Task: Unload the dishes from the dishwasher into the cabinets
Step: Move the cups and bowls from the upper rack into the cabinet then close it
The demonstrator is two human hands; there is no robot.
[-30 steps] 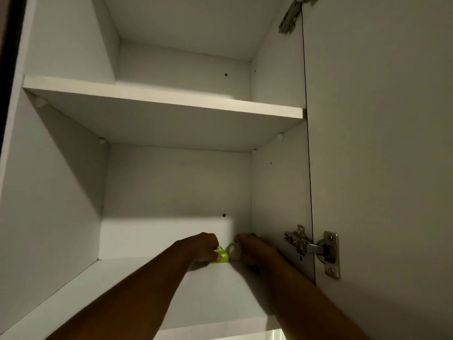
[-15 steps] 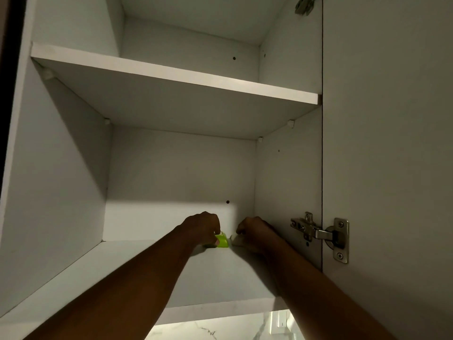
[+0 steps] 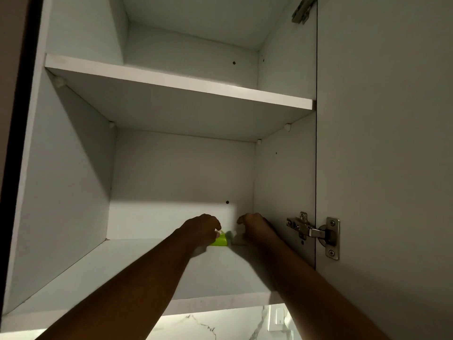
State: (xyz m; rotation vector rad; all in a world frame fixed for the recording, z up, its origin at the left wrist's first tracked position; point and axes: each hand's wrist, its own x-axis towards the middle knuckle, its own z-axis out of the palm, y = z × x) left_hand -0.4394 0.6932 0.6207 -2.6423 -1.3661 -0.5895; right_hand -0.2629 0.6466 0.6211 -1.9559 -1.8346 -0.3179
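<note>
1. Left hand (image 3: 202, 228): reaches to the back of the cabinet's lower shelf (image 3: 137, 273), fingers curled round a lime-green cup (image 3: 220, 240) that sits on the shelf near the back right corner.
2. Right hand (image 3: 255, 228): just beside the left, fingers curled over a pale object (image 3: 232, 233) next to the green cup. The object is blurred and mostly hidden; what it is, and whether the hand grips it, cannot be told.
3. Lower compartment: holds the green cup and the pale object, both close to the back wall.
4. Upper shelf (image 3: 171, 81): white board on pegs; nothing can be seen standing on it from below.
5. Cabinet door (image 3: 382, 155): stands open at the right, with a metal hinge (image 3: 316, 233) beside the right forearm and a second hinge (image 3: 301, 11) at the top.
6. Below the cabinet: a lit marble backsplash (image 3: 210, 327) with a white wall outlet (image 3: 278, 320).
7. Lighting: dim inside, one bright band across the back wall.
</note>
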